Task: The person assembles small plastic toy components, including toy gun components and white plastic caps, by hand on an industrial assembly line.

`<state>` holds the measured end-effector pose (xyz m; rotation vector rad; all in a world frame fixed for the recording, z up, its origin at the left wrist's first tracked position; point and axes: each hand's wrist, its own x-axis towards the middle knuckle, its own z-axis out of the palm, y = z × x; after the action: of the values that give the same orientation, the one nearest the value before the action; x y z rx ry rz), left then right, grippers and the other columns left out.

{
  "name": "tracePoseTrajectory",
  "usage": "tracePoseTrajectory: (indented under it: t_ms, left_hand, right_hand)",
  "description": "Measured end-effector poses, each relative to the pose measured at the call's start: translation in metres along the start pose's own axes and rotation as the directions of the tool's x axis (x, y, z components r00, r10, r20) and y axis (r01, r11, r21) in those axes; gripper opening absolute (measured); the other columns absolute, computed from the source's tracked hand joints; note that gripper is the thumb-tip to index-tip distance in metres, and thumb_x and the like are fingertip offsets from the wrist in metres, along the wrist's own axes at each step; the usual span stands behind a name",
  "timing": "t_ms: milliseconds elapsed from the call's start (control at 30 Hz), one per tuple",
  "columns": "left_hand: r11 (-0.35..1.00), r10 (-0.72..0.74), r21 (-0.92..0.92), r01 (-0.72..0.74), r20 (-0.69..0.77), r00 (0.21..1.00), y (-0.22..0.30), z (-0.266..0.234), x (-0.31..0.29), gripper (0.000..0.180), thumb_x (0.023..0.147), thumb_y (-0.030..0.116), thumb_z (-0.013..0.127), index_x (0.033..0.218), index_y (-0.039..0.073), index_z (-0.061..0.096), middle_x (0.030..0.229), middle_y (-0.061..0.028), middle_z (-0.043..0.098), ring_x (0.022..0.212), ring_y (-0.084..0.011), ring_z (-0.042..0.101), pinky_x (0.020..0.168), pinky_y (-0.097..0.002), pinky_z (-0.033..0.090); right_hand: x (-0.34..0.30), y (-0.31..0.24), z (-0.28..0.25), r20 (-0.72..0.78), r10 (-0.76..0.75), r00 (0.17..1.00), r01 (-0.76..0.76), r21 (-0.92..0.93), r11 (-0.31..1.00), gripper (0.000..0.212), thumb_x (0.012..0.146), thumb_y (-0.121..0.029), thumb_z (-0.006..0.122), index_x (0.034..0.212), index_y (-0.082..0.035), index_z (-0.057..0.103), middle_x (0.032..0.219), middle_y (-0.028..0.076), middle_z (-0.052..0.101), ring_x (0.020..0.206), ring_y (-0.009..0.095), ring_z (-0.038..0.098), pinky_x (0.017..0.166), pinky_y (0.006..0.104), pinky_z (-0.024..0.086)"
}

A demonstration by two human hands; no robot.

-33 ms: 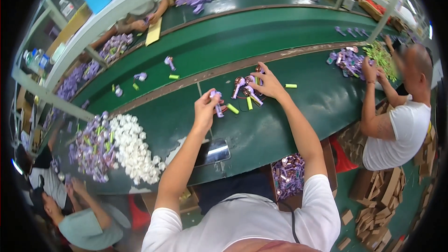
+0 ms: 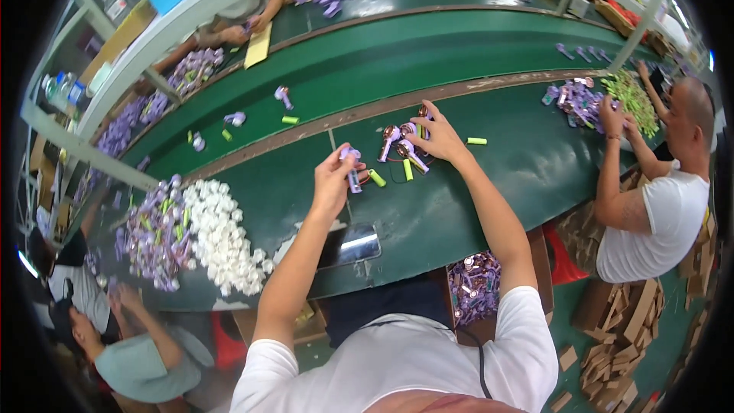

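My left hand (image 2: 335, 177) is closed around a small purple device (image 2: 352, 171), held just above the green work table (image 2: 459, 206). My right hand (image 2: 437, 138) rests with fingers spread on a cluster of small purple devices with copper-coloured round heads (image 2: 397, 145). Yellow-green cylinders lie beside them: one (image 2: 377, 177) next to my left hand, one (image 2: 407, 170) under the cluster, and one (image 2: 476, 141) to the right of my right hand.
A dark phone (image 2: 348, 245) lies near the table's front edge. A box of purple parts (image 2: 472, 287) sits below it. Heaps of white (image 2: 223, 235) and purple pieces (image 2: 151, 231) lie left. A green conveyor (image 2: 382, 53) runs behind. Co-workers sit right (image 2: 659, 210) and lower left (image 2: 130, 359).
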<state>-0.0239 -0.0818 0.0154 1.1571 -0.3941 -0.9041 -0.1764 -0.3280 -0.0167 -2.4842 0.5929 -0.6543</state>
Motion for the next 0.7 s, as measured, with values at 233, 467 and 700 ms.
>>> tracePoseTrajectory:
  t_ms: [233, 467, 700]
  left_hand:
    - [0.932, -0.052, -0.360, 0.040, -0.023, 0.998, 0.060, -0.072, -0.103, 0.043, 0.102, 0.025, 0.051, 0.139, 0.004, 0.045, 0.114, -0.0157, 0.062, 0.087, -0.0184, 0.062, 0.074, -0.0318, 0.055]
    - [0.867, -0.181, -0.439, 0.236, 0.164, 0.970, 0.039, -0.091, -0.194, 0.045, 0.094, 0.014, 0.064, 0.133, -0.003, 0.048, 0.096, -0.0057, 0.059, 0.071, -0.0096, 0.049, 0.061, -0.0214, 0.043]
    - [0.901, -0.297, -0.315, 0.298, 0.053, 0.953, 0.021, -0.071, -0.234, 0.052, 0.090, 0.000, 0.061, 0.139, -0.001, 0.044, 0.121, -0.0148, 0.061, 0.089, -0.0156, 0.060, 0.076, -0.0282, 0.050]
  right_hand:
    - [0.009, -0.065, 0.059, -0.004, -0.049, 0.999, 0.049, -0.079, 0.996, 0.065, 0.082, -0.048, 0.072, 0.135, -0.012, 0.058, 0.153, 0.025, 0.030, 0.140, 0.046, 0.030, 0.114, 0.0502, 0.029]
    - [-0.001, -0.167, 0.070, 0.021, -0.441, 0.897, 0.422, 0.249, 0.872, 0.047, 0.083, -0.023, 0.073, 0.125, -0.008, 0.061, 0.138, 0.017, 0.049, 0.126, 0.037, 0.047, 0.105, 0.0467, 0.040]
    - [-0.011, -0.272, 0.158, 0.430, -0.751, 0.501, 0.445, 0.617, 0.650, 0.039, 0.080, -0.015, 0.072, 0.117, -0.007, 0.063, 0.117, 0.012, 0.057, 0.101, 0.032, 0.061, 0.086, 0.0403, 0.052]
